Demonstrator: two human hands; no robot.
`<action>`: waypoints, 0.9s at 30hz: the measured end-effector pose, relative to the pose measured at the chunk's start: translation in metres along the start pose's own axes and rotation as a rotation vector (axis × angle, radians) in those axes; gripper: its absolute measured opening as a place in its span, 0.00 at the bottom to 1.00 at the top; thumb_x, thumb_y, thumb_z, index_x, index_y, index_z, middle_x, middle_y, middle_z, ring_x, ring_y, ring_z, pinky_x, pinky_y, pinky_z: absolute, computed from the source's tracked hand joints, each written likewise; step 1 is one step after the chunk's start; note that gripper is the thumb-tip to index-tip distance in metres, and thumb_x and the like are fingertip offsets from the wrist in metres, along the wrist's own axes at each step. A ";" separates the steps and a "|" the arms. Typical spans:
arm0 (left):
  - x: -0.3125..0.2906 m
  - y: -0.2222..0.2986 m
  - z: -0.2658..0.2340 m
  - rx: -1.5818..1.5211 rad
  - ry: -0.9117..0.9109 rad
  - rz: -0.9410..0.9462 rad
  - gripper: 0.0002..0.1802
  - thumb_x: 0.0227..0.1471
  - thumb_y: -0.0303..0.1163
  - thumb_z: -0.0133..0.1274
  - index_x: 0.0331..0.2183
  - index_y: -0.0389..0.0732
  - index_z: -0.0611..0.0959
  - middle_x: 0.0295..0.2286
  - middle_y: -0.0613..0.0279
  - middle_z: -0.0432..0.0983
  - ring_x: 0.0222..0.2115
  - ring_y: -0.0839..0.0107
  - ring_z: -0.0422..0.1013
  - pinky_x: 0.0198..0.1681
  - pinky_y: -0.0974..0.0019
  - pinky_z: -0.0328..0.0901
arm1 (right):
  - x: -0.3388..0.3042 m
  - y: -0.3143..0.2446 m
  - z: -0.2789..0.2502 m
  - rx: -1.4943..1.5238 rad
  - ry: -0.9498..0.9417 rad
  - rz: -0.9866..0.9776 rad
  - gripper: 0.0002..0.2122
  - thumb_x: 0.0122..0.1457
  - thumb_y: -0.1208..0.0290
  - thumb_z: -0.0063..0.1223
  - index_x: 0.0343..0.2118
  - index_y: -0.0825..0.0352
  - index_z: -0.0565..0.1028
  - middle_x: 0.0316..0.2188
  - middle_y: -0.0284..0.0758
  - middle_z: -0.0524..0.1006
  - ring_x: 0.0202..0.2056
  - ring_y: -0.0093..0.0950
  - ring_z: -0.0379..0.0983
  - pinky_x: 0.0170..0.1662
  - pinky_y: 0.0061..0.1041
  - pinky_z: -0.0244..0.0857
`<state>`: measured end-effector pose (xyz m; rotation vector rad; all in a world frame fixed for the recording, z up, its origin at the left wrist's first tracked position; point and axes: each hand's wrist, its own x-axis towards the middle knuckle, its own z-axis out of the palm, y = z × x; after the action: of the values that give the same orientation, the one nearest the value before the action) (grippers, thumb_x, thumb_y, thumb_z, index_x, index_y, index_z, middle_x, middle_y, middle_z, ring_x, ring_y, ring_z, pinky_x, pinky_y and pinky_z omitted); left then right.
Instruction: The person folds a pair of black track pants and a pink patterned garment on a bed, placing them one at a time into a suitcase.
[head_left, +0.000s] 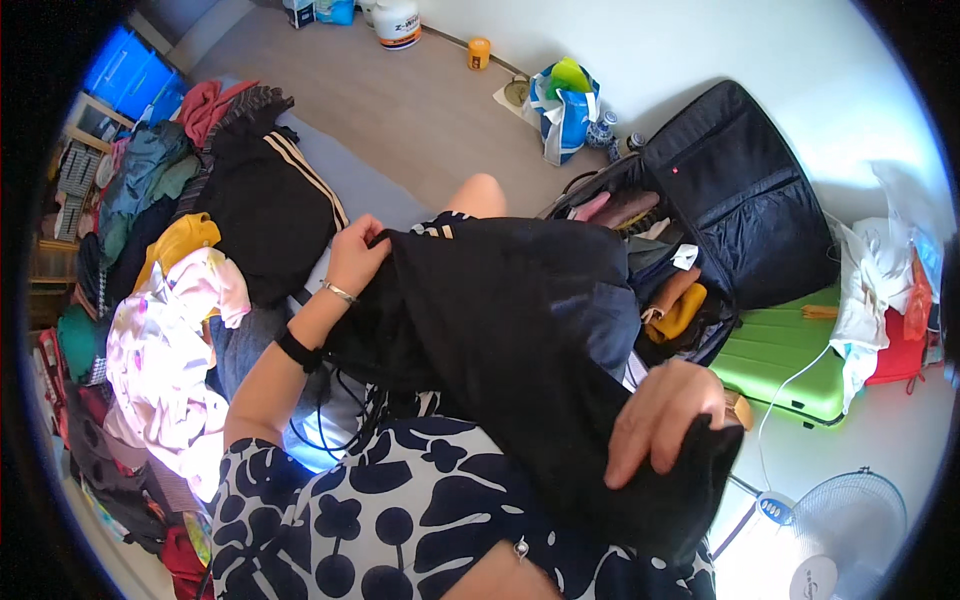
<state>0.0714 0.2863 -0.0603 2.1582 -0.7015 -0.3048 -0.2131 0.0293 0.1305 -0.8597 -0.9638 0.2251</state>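
A large black garment is stretched across my lap; its exact kind cannot be made out. Pinched in my left hand is its upper left corner, and that wrist carries a black band and a bracelet. At the lower right, my right hand grips the opposite end, with fingers curled over the cloth. Short light stripes show by the garment's top edge. Left of my left hand lies another black garment with pale side stripes. A dark blue cloth peeks out behind the held one, toward the suitcase.
An open black suitcase holding clothes stands at right, beside a green suitcase. A white fan is at the lower right. Heaped clothes, including a pink-white cloth, fill the left. A blue-white bag stands by the wall.
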 end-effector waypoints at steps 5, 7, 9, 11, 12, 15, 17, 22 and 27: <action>-0.004 0.004 -0.013 0.414 -0.033 0.090 0.13 0.39 0.32 0.58 0.22 0.37 0.71 0.16 0.53 0.68 0.20 0.55 0.69 0.25 0.62 0.63 | -0.009 -0.016 0.037 -0.156 0.051 0.214 0.13 0.60 0.67 0.49 0.32 0.75 0.73 0.39 0.62 0.74 0.39 0.49 0.76 0.38 0.34 0.72; -0.005 0.012 -0.020 0.268 -0.105 0.094 0.08 0.42 0.25 0.53 0.23 0.37 0.69 0.17 0.53 0.69 0.22 0.54 0.70 0.26 0.58 0.64 | -0.011 -0.017 0.041 -0.165 0.046 0.251 0.14 0.61 0.64 0.48 0.32 0.75 0.73 0.40 0.62 0.73 0.40 0.50 0.75 0.39 0.34 0.72; -0.004 0.026 -0.024 0.164 -0.046 0.141 0.05 0.42 0.21 0.49 0.27 0.37 0.71 0.22 0.52 0.71 0.27 0.53 0.71 0.31 0.57 0.65 | -0.010 -0.012 0.038 -0.167 0.044 0.327 0.16 0.62 0.62 0.46 0.31 0.75 0.72 0.41 0.63 0.73 0.41 0.51 0.75 0.39 0.34 0.72; -0.006 0.048 -0.025 0.041 0.005 0.192 0.09 0.42 0.17 0.45 0.30 0.38 0.73 0.26 0.52 0.73 0.31 0.53 0.71 0.36 0.57 0.66 | -0.006 -0.005 0.030 -0.086 0.010 0.223 0.19 0.64 0.59 0.43 0.32 0.76 0.71 0.42 0.65 0.71 0.43 0.52 0.74 0.40 0.33 0.71; -0.008 0.060 -0.022 0.056 -0.033 0.412 0.15 0.40 0.15 0.43 0.34 0.38 0.73 0.31 0.51 0.73 0.36 0.52 0.70 0.41 0.57 0.64 | -0.003 0.000 0.023 -0.049 -0.001 0.158 0.19 0.64 0.60 0.42 0.33 0.79 0.69 0.42 0.68 0.70 0.44 0.54 0.73 0.40 0.34 0.71; -0.023 0.096 -0.004 0.078 -0.370 0.806 0.21 0.42 0.16 0.43 0.41 0.41 0.76 0.43 0.51 0.69 0.48 0.52 0.64 0.56 0.53 0.54 | 0.003 -0.003 0.005 -0.022 0.001 0.132 0.17 0.62 0.66 0.46 0.33 0.82 0.68 0.42 0.71 0.68 0.44 0.59 0.71 0.43 0.37 0.70; -0.034 0.107 0.000 0.135 -0.656 0.827 0.09 0.51 0.26 0.45 0.35 0.41 0.77 0.35 0.56 0.71 0.42 0.57 0.67 0.57 0.49 0.53 | 0.008 -0.006 -0.008 -0.037 -0.045 -0.030 0.16 0.62 0.67 0.47 0.33 0.81 0.68 0.41 0.71 0.69 0.44 0.59 0.71 0.43 0.38 0.70; -0.044 0.100 -0.027 0.251 -0.720 0.666 0.13 0.56 0.41 0.48 0.26 0.44 0.79 0.21 0.62 0.73 0.27 0.59 0.71 0.41 0.58 0.63 | 0.007 -0.048 -0.008 -0.129 0.026 -0.018 0.06 0.60 0.76 0.48 0.33 0.72 0.65 0.40 0.67 0.71 0.42 0.57 0.73 0.44 0.48 0.70; -0.045 0.103 -0.016 0.125 -0.678 0.653 0.11 0.50 0.40 0.56 0.31 0.44 0.79 0.28 0.63 0.75 0.32 0.61 0.71 0.38 0.60 0.65 | 0.011 -0.030 -0.020 -0.038 -0.098 0.072 0.07 0.60 0.74 0.49 0.31 0.74 0.68 0.40 0.68 0.71 0.42 0.55 0.73 0.45 0.44 0.70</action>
<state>0.0034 0.2711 0.0288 1.7881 -1.7850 -0.6524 -0.1962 0.0048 0.1535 -0.9256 -1.0323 0.3142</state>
